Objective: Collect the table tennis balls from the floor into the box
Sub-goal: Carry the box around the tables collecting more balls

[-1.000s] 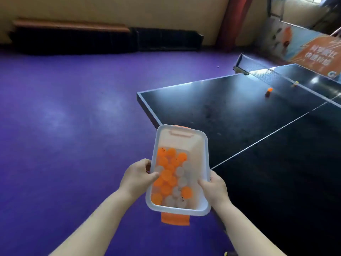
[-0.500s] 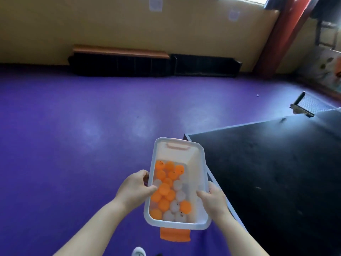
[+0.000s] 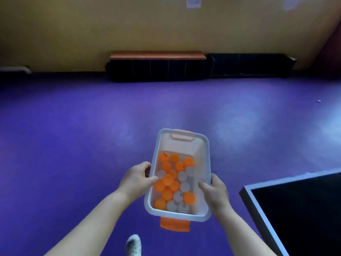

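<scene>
I carry a clear plastic box (image 3: 203, 145) with orange handles above the purple floor. Several orange and white table tennis balls (image 3: 175, 183) lie in its near half. My left hand (image 3: 136, 178) grips the box's left rim, thumb over the edge. My right hand (image 3: 215, 193) grips the right rim the same way. One small white ball (image 3: 319, 101) lies on the floor far to the right.
The dark corner of the table tennis table (image 3: 295, 209) juts in at the lower right. A low black barrier with a wooden bench top (image 3: 156, 65) runs along the yellow wall. My white shoe (image 3: 133, 244) shows at the bottom edge.
The view has swung left, away from the table, which now shows only its corner at the right. The box stays held in both hands, now over the floor.
</scene>
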Motion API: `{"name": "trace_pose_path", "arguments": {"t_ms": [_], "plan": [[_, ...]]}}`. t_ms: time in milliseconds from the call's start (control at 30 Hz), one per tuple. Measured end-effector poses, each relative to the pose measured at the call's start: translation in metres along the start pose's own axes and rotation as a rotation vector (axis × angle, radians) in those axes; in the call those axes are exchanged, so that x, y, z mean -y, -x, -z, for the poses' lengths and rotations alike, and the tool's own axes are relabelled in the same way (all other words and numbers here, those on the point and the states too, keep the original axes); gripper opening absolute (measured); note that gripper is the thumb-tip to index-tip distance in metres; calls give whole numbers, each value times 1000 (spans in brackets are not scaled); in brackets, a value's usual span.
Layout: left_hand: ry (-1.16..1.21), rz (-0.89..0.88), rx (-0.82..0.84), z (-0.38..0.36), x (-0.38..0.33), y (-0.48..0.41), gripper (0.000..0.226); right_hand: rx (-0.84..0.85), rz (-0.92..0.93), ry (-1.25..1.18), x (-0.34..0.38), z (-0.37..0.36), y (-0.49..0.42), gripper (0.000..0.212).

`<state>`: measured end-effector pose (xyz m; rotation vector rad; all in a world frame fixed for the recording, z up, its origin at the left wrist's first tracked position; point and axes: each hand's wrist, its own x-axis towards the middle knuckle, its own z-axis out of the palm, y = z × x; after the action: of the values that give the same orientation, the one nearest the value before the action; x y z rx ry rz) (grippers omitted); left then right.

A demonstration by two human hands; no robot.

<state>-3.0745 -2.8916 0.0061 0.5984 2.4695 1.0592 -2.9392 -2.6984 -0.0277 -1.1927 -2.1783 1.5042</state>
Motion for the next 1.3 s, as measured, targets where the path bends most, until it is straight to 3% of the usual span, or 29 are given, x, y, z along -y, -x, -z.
{"name": "trace_pose_path", "arguments": {"t_ms": [233, 467, 800, 1300], "plan": [[-66, -100, 144, 43, 5, -172, 22, -96, -54, -45, 53, -50, -117, 8], [-57, -236, 301, 30, -59, -325, 11, -304, -194, -178, 87, -39, -209, 8], [-98, -374, 541, -101, -175, -461, 12, -579, -360, -237, 44, 60, -335, 4], [-184, -443, 674, -314, -387, -611, 18, -715, -521, -210, -19, 274, -531, 13]]}}
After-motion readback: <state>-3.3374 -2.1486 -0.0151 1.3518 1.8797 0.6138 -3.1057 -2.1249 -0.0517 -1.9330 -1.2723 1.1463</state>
